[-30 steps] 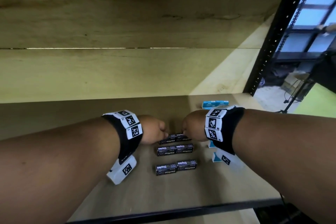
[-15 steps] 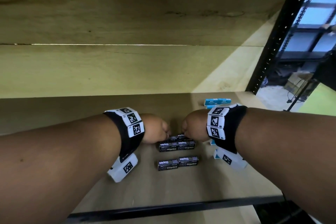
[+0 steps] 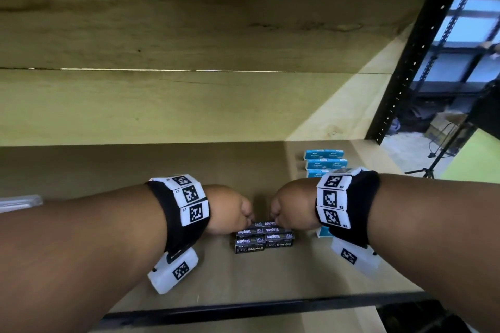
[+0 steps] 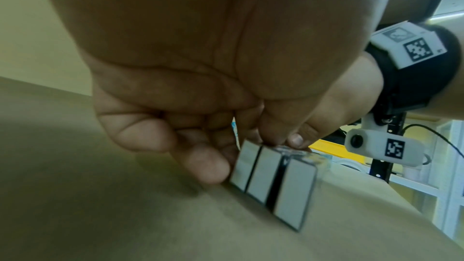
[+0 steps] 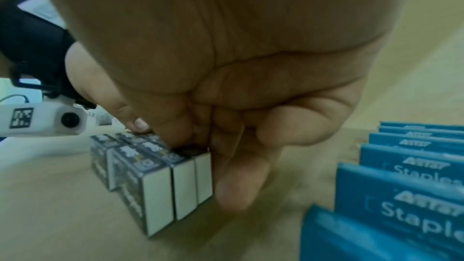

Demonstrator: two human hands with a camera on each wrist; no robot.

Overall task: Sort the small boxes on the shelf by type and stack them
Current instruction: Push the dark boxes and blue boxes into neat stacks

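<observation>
Black staple boxes [image 3: 263, 237] stand packed in three touching rows on the wooden shelf [image 3: 243, 278]; their white end faces [image 4: 273, 184] show in the left wrist view, and the black staple boxes [image 5: 160, 176] also show in the right wrist view. My left hand [image 3: 246, 220] pinches the far row's left end, its fingers [image 4: 206, 166] curled against the end face. At the right end of that far row my right hand [image 3: 273, 220] pinches the same row, thumb on top and fingers [image 5: 238, 184] down the end. Blue staple boxes [image 3: 326, 159] stand in rows to the right.
More blue staple boxes [image 5: 401, 186] stand close to my right hand's outer side. A black upright post [image 3: 400, 76] frames the shelf's right rear, and a black metal lip [image 3: 243, 308] runs along the front edge. The wooden back wall [image 3: 162, 105] closes the shelf behind.
Both hands have slid the far rows of black boxes toward the front row. The gaps between the three rows have closed.
</observation>
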